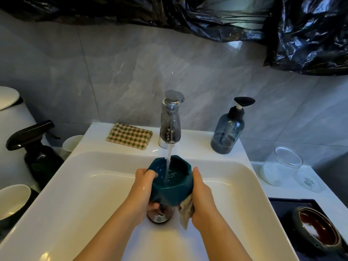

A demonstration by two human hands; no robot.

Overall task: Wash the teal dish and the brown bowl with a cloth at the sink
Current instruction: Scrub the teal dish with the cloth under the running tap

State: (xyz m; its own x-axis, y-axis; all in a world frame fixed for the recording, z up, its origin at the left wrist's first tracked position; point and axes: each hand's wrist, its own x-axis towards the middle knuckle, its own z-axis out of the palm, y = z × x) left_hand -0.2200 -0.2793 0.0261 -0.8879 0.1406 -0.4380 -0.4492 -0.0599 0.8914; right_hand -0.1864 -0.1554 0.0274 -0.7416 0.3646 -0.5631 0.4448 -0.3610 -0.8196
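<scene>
**RINSING THE TEAL DISH: GRIP AND HANDLING**

**Position.** The teal dish (170, 182), a deep faceted vessel with a glossy finish, is held mouth-up directly below the chrome tap (170, 125), over the white basin of the sink (94, 185). The water stream (168, 166) falls into its middle.

**Hand state.** The left hand (145, 187) grips the side of the dish left of the tap line, fingers curled over the rim and into the bowl. The right hand (202, 194) clasps the opposite wall, thumb laid along it. It traps a crumpled beige cloth (186, 210) against the lower wall; the cloth's free end hangs down.

**Handling.** The dish is probably rigid and breakable, and slippery while wet. It is judged to gain weight as it fills. Hold it by the rim and by opposing walls. Keep it low over the basin, so that a slip means only a short drop.

**Remaining work.** The brown bowl (318, 227), glazed and dark-rimmed, rests on a black tray on the bench, right of the tap and nearer the person. It is likely as slick when wet.
</scene>
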